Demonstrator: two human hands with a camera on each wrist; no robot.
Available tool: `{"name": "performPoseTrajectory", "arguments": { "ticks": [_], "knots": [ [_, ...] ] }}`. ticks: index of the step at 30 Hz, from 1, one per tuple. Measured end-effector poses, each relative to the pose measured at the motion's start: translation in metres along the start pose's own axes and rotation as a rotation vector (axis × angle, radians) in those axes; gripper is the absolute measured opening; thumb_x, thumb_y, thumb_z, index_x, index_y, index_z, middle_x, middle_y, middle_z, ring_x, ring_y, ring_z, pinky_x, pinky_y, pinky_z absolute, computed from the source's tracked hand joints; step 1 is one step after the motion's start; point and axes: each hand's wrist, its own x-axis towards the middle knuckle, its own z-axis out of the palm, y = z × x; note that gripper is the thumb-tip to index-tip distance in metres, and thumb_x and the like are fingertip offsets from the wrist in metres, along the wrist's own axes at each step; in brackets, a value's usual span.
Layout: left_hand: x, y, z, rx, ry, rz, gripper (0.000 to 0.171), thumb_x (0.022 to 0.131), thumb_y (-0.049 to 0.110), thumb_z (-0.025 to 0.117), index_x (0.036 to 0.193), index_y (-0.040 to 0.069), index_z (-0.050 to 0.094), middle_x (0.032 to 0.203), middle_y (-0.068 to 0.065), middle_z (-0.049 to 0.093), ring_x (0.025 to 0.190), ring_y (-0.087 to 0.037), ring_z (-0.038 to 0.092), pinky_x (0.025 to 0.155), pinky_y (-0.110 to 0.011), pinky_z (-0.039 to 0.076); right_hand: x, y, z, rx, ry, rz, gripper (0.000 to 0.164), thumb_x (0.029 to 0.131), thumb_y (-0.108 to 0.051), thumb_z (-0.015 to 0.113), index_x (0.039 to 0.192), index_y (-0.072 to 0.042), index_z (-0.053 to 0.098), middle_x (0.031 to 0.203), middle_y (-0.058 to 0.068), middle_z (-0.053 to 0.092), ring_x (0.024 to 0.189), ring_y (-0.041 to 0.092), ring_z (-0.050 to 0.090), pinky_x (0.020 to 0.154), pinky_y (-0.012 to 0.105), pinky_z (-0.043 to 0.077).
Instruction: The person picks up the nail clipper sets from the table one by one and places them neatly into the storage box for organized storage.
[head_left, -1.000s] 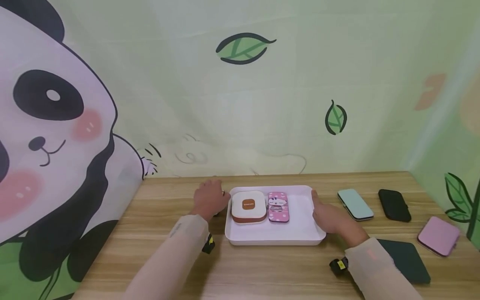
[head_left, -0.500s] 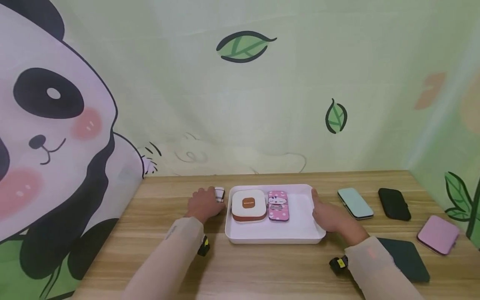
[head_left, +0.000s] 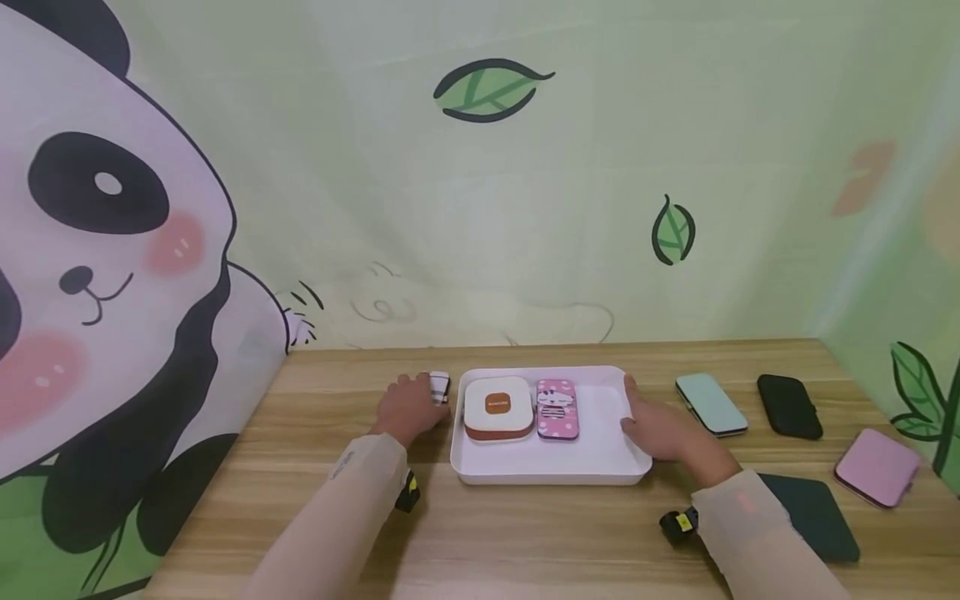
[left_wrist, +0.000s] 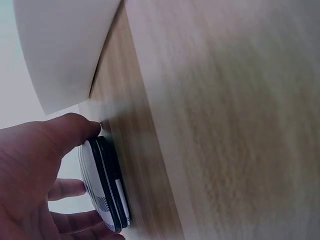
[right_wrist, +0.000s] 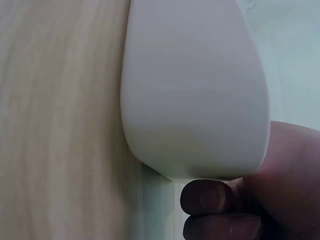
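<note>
A small flat case (left_wrist: 104,182) with a black-and-white pattern and dark edges lies on the table just left of the tray. My left hand (head_left: 405,408) grips it, thumb at one end and fingers across its top and far side. In the head view the hand covers most of the case. My right hand (head_left: 663,427) holds the right end of the white tray (head_left: 555,478), thumb over the rim and fingers curled against the outside. Inside the tray sit a white-and-brown square box (head_left: 498,407) and, beside it, a pink cat-print case (head_left: 557,409).
Right of the tray lie a pale blue case (head_left: 711,403), a black case (head_left: 789,406) and a pink square case (head_left: 877,467). A dark green flat piece (head_left: 817,517) is partly hidden under the right sleeve. A printed cloth backdrop (head_left: 480,208) rises behind the wooden table (head_left: 517,542).
My left hand has shifted a little left, away from the tray, uncovering part of the black-and-white case. The right thumb has moved slightly over the tray's inner side. The tray has stayed put.
</note>
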Motion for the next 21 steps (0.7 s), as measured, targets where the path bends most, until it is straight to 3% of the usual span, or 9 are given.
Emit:
{"name": "performPoseTrajectory", "arguments": {
  "ticks": [4, 8, 10, 12, 17, 21],
  "knots": [
    [-0.0006, -0.0005, -0.0013, -0.014, -0.006, -0.004, 0.065, 0.086, 0.044, 0.07, 0.134, 0.004, 0.054, 0.108, -0.018, 0.055, 0.095, -0.032, 0.053, 0.077, -0.046, 0.05, 0.0031, 0.0, 0.0029, -0.003, 0.03, 0.044, 0.079, 0.106, -0.036, 0.043, 0.157, 0.006, 0.0, 0.15, 0.029, 0.042, 0.102, 0.031, 0.056, 0.087, 0.047, 0.047],
    [0.0, -0.0017, -0.002, -0.028, 0.0, -0.005, 0.066, 0.085, 0.045, 0.072, 0.135, 0.006, 0.054, 0.108, -0.017, 0.058, 0.094, -0.031, 0.054, 0.077, -0.046, 0.05, 0.0061, -0.0018, 0.0025, -0.002, 0.068, 0.075, 0.072, 0.106, -0.033, 0.04, 0.158, 0.005, 0.006, 0.115, 0.022, 0.06, 0.078, 0.023, 0.056, 0.069, 0.038, 0.046],
    [-0.0003, -0.0016, -0.0027, -0.034, 0.0, -0.01, 0.068, 0.084, 0.045, 0.073, 0.136, 0.007, 0.054, 0.108, -0.017, 0.059, 0.094, -0.032, 0.055, 0.078, -0.046, 0.051, 0.0065, -0.002, 0.0013, 0.0, 0.071, 0.071, 0.07, 0.106, -0.03, 0.038, 0.158, 0.005, 0.007, 0.095, 0.016, 0.058, 0.065, 0.02, 0.049, 0.059, 0.035, 0.042],
    [-0.001, -0.0012, -0.0037, -0.041, -0.004, -0.017, 0.069, 0.084, 0.045, 0.073, 0.139, 0.008, 0.053, 0.11, -0.017, 0.058, 0.095, -0.032, 0.054, 0.079, -0.046, 0.051, 0.0062, -0.0017, -0.0002, 0.006, 0.068, 0.058, 0.068, 0.106, -0.026, 0.036, 0.157, 0.006, 0.007, 0.087, 0.014, 0.054, 0.06, 0.02, 0.045, 0.055, 0.035, 0.039],
    [-0.0041, 0.0003, -0.006, -0.05, -0.008, -0.024, 0.071, 0.084, 0.045, 0.073, 0.141, 0.008, 0.052, 0.112, -0.018, 0.058, 0.096, -0.032, 0.055, 0.079, -0.047, 0.051, 0.0044, 0.0002, -0.0025, 0.0, 0.095, 0.031, 0.06, 0.107, -0.023, 0.033, 0.156, 0.006, 0.016, 0.116, 0.022, 0.06, 0.084, 0.025, 0.057, 0.074, 0.042, 0.047],
    [-0.006, 0.0011, -0.0079, -0.049, -0.009, -0.021, 0.07, 0.084, 0.044, 0.073, 0.14, 0.008, 0.052, 0.111, -0.017, 0.058, 0.095, -0.032, 0.055, 0.078, -0.047, 0.051, 0.0054, 0.0026, -0.0028, 0.008, 0.12, 0.019, 0.056, 0.108, -0.024, 0.031, 0.155, 0.006, 0.022, 0.142, 0.027, 0.051, 0.103, 0.029, 0.056, 0.098, 0.054, 0.047]
  ]
}}
